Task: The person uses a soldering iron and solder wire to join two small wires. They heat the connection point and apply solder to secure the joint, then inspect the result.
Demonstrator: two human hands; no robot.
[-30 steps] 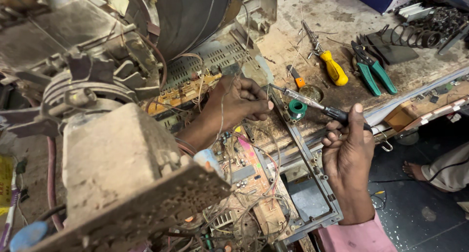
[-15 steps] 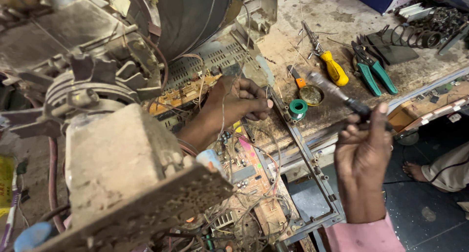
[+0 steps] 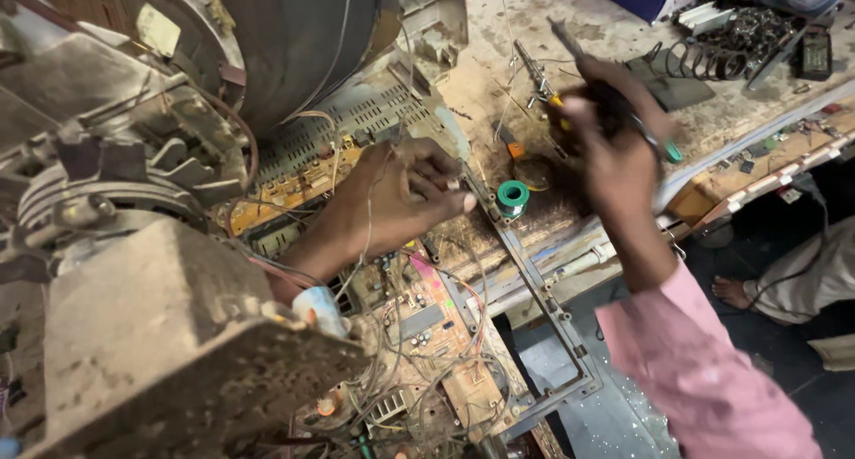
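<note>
While the left hand (image 3: 401,201) pinches thin wire, the right hand (image 3: 614,147) grips a slim metal tool (image 3: 570,45).

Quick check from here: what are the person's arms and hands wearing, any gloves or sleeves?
Both hands are bare, no gloves, and I see no rings or watch. The right hand comes out of a pink long sleeve of plain cloth, loose at the cuff and a little creased. The left hand and its forearm are uncovered as far as the frame shows.
</note>
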